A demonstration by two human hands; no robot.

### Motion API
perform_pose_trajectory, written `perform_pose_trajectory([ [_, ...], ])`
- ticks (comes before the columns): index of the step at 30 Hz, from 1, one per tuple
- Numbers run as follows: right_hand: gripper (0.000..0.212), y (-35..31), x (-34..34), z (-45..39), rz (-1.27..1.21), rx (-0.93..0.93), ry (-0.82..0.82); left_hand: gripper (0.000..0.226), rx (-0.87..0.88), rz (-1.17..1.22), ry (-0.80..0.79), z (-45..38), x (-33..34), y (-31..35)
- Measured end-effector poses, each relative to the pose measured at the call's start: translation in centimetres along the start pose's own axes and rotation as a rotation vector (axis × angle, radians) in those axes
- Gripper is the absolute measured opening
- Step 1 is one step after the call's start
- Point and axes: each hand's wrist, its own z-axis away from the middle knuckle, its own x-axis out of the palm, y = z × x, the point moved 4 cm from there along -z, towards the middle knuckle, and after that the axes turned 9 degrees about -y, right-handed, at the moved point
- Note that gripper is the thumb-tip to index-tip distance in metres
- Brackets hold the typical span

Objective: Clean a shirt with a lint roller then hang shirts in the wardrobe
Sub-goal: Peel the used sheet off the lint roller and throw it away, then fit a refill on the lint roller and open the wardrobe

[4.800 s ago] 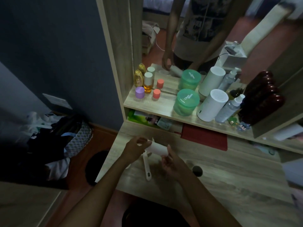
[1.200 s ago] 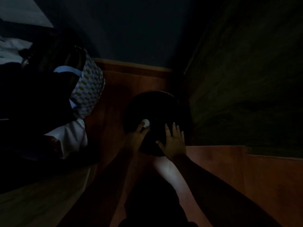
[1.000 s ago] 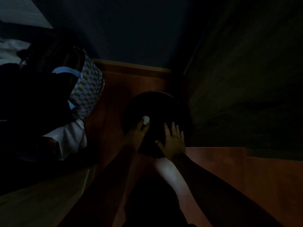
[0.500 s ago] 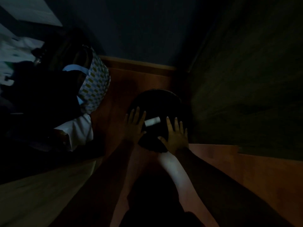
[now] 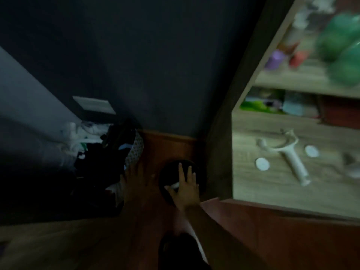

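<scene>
My right hand [image 5: 185,189] hovers over a round dark bin [image 5: 200,172] on the floor, fingers spread and holding nothing. A small white roll piece [image 5: 175,185] shows inside the bin just beside its thumb. My left hand [image 5: 136,180] is to the left of the bin, fingers spread and empty, dim in the shadow. The white lint roller handle [image 5: 292,160], with no roll on it, lies on the wooden desk [image 5: 263,188] at the right. Two white round caps [image 5: 262,164] [image 5: 311,151] lie on either side of it. No shirt can be made out clearly.
A patterned laundry basket [image 5: 134,152] heaped with dark and white clothes [image 5: 93,151] stands left of the bin against the dark wall. The desk's side panel [image 5: 220,152] rises right of the bin. Blurred green jars [image 5: 342,49] and small pots sit on the desk shelf.
The white roll piece left my left hand and dropped into the bin. My left hand opened and moved left. The view swung up and right, bringing the desk into sight.
</scene>
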Motion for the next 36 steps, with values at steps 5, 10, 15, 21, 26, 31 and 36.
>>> perform_pose_trajectory([
  [5,0.090,-7.3,-11.8,6.5,-0.071,-0.222,0.144,0.058,0.155,0.198,0.132,2.9,-10.7,6.0],
  [10,0.086,-5.4,-25.0,11.6,0.014,-0.341,0.439,0.024,0.307,0.272,0.290,4.4,-15.0,17.4],
  [15,0.078,2.6,-34.4,14.9,0.066,-0.354,0.545,0.037,0.443,0.213,0.348,5.8,-12.7,28.9],
  [21,0.071,16.4,-42.0,16.3,0.211,-0.226,0.571,0.045,0.463,0.209,0.253,7.0,-5.3,40.9],
  [26,0.073,26.3,-43.9,15.6,0.315,0.016,0.447,0.055,0.437,0.176,0.236,7.4,0.4,45.2],
  [31,0.070,31.5,-42.8,14.5,0.326,0.056,0.254,0.054,0.313,0.170,0.215,8.0,2.6,46.1],
  [36,0.044,32.2,-42.1,13.8,0.170,0.055,0.256,0.047,0.239,0.134,0.213,7.8,2.6,44.1],
])
